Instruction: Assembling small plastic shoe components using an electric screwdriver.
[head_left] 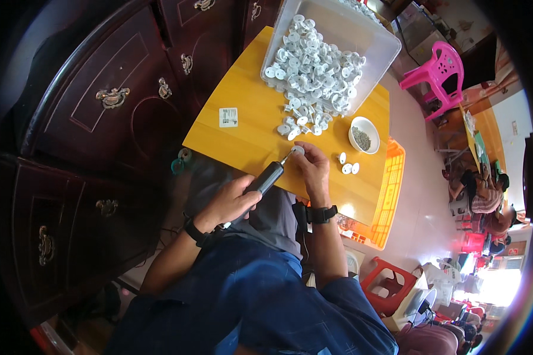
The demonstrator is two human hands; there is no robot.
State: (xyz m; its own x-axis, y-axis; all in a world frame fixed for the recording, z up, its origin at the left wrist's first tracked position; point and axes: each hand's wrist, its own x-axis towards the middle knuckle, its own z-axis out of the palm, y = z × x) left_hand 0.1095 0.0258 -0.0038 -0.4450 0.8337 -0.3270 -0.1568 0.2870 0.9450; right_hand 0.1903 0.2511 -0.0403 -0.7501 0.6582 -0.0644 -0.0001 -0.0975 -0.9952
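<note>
My left hand (236, 200) is wrapped round a dark electric screwdriver (269, 177), tilted up and to the right. Its thin bit meets a small white plastic disc-shaped part (298, 150), pinched between the fingers of my right hand (314, 167) over the yellow table (249, 142). Just beyond, many similar white plastic parts (317, 65) spill from a clear plastic bin (370, 50) tipped toward me. Right of my right hand stands a white bowl (371, 125) of small metal pieces, apparently screws. Several loose white parts (347, 168) lie near it.
A square printed label (228, 117) lies on the table's left side. Dark wooden drawers (100, 89) stand close on the left. An orange plastic crate (391, 192) sits beyond the table's right edge. Farther right are a pink chair (438, 74), a red stool (388, 284) and other people (488, 195).
</note>
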